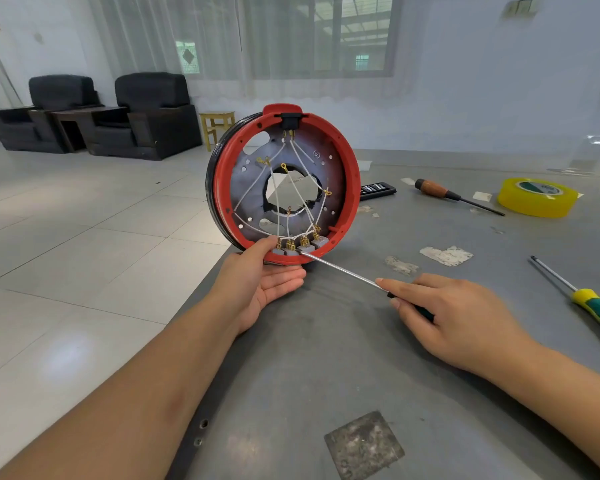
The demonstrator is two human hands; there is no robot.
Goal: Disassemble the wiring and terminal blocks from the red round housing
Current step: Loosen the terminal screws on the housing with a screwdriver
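Gripping a screwdriver (343,271), the right hand (454,317) hides most of the dark handle under its curled fingers, so only the steel shaft and a sliver of grip show. The tip meets the row of grey terminal blocks (298,247) at the bottom of the red round housing (350,181), though whether it sits in a screw head is too small to tell. The left hand (267,275) cups the housing's lower rim from below, thumb pressed over the inner edge beside the leftmost block; its fingers behind the rim are out of sight. The housing stands upright on its edge on the grey table (326,358), just ahead of both hands, with white wires (297,188) criss-crossing its open face. Farther out beyond the right hand lie a wooden-handled screwdriver (444,192), a yellow tape roll (537,197) and a green-and-yellow screwdriver (589,303), partly cut off at the frame's edge.
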